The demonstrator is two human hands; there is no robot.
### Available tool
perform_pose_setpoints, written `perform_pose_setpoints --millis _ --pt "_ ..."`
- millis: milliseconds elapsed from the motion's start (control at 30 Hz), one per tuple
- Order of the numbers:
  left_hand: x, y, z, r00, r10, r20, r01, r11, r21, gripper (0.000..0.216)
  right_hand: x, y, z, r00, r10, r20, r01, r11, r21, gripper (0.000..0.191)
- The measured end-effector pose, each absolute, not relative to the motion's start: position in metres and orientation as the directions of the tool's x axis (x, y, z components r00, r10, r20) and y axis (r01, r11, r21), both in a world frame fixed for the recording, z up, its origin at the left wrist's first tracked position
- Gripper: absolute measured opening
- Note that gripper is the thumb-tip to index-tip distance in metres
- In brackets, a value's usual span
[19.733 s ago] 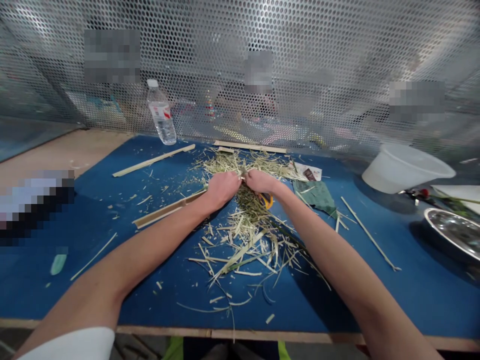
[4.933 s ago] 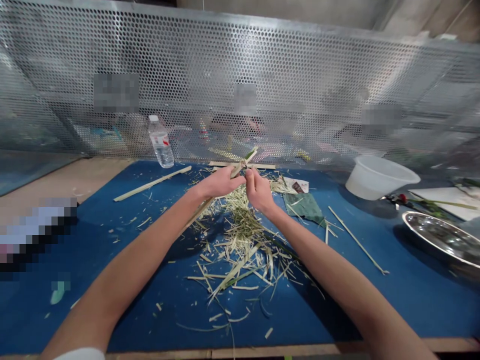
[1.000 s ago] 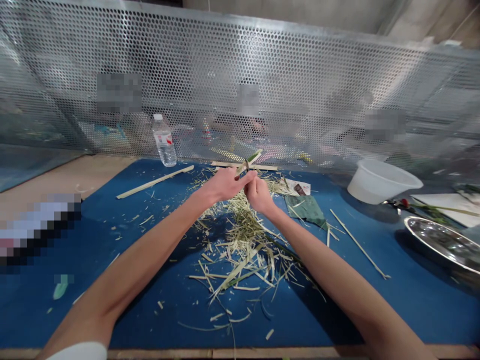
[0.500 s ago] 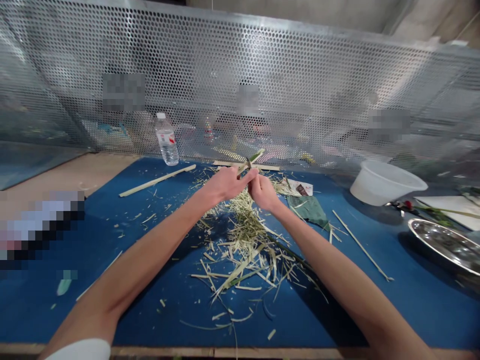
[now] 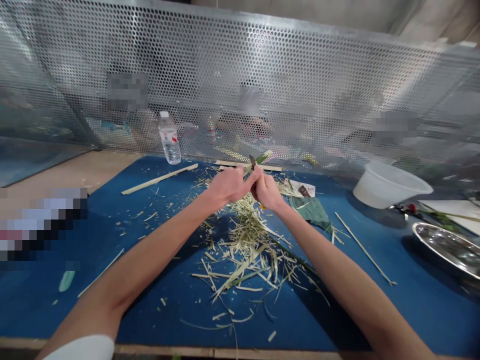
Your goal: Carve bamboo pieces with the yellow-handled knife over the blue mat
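Both hands meet above the blue mat, over a heap of pale bamboo shavings. My left hand is closed around a thin bamboo strip whose green-tipped far end points up and right. Touching it on the right, my right hand is closed on a small knife; its dark blade sticks up against the strip and a bit of yellow handle shows under the palm.
A water bottle stands at the back by the perforated metal screen. Long bamboo slats lie at back left, thin sticks at right. A white bowl, a steel dish and a green leaf sit right.
The hands have stayed together, shifting slightly right in view. The knife blade now shows higher against the strip than half a second ago.
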State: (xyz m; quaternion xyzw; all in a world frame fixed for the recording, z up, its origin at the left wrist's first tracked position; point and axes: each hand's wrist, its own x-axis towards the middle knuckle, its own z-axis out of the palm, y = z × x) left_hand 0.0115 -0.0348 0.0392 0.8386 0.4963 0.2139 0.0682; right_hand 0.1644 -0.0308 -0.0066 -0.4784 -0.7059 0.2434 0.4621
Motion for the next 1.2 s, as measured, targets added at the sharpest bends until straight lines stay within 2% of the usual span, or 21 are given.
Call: perform_pose_setpoints --millis 167,267,367,433,533,633,700,767,833,1033,1200 --pt "0.008 -0.030 0.042 0.412 0.875 0.255 0.792 -0.482 0.374 0.075 0.160 -0.032 -0.006 -0.147 0.943 0.300 0.252 0.328 -0.910 0.065" --pt "0.005 -0.027 0.043 0.412 0.879 0.240 0.800 -0.475 0.367 0.079 0.162 -0.032 -0.004 -0.265 0.952 0.151 0.039 0.167 -0.985 0.062" --pt "0.002 -0.026 0.044 0.409 0.881 0.238 0.812 -0.470 0.347 0.082 0.167 -0.031 -0.001 -0.419 0.907 0.037 -0.099 -0.005 -0.995 0.059" --pt "0.002 -0.026 0.044 0.410 0.881 0.234 0.814 -0.470 0.342 0.083 0.168 -0.031 -0.001 -0.471 0.882 0.023 -0.143 -0.050 -0.989 0.058" --pt "0.003 -0.028 0.045 0.415 0.877 0.242 0.812 -0.477 0.335 0.081 0.168 -0.030 -0.003 -0.451 0.890 0.071 -0.158 -0.002 -0.987 0.058" --pt "0.002 -0.029 0.047 0.422 0.872 0.249 0.808 -0.486 0.332 0.073 0.166 -0.030 -0.008 -0.323 0.929 0.179 -0.076 0.163 -0.984 0.058" --pt "0.001 -0.029 0.049 0.443 0.865 0.237 0.798 -0.501 0.335 0.066 0.166 -0.029 -0.012 -0.194 0.932 0.307 0.068 0.325 -0.943 0.058" --pt "0.000 -0.030 0.050 0.468 0.855 0.223 0.786 -0.518 0.338 0.060 0.169 -0.029 -0.015 -0.100 0.880 0.464 0.273 0.472 -0.838 0.055" --pt "-0.001 -0.030 0.052 0.481 0.850 0.214 0.779 -0.526 0.342 0.060 0.172 -0.029 -0.018 -0.079 0.810 0.580 0.466 0.545 -0.697 0.050" --pt "0.002 -0.033 0.053 0.442 0.870 0.219 0.780 -0.493 0.385 0.066 0.179 -0.030 -0.017 -0.131 0.734 0.666 0.768 0.500 -0.399 0.034" --pt "0.002 -0.033 0.052 0.437 0.866 0.243 0.752 -0.500 0.429 0.063 0.180 -0.033 -0.008 -0.132 0.735 0.666 0.874 0.402 -0.271 0.031"
